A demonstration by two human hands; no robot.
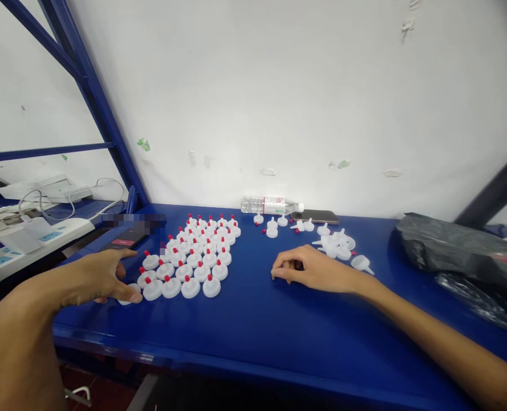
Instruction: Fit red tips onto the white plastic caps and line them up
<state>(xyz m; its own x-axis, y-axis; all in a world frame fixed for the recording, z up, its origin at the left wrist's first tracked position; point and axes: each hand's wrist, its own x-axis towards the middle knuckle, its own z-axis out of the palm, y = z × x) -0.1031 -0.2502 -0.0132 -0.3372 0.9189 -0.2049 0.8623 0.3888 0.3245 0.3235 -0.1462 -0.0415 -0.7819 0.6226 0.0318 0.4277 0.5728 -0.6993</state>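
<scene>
Cap (135, 286), round white plastic, by spread left hand (116, 278); right hand (298, 267) curled, pinch unclear, over blue tabletop (253, 325).

On the table (253, 331), rows of capped lids (190, 287) stand left of centre, with a phone (127, 238) beyond them to the left. A bottle (264, 205) lies along the back by the wall (287, 103), another phone (324, 216) at its right end. Before both are loose lids (272, 233) and small caps (256, 224); more lids heap rightward, left of a bag (454, 245).
</scene>
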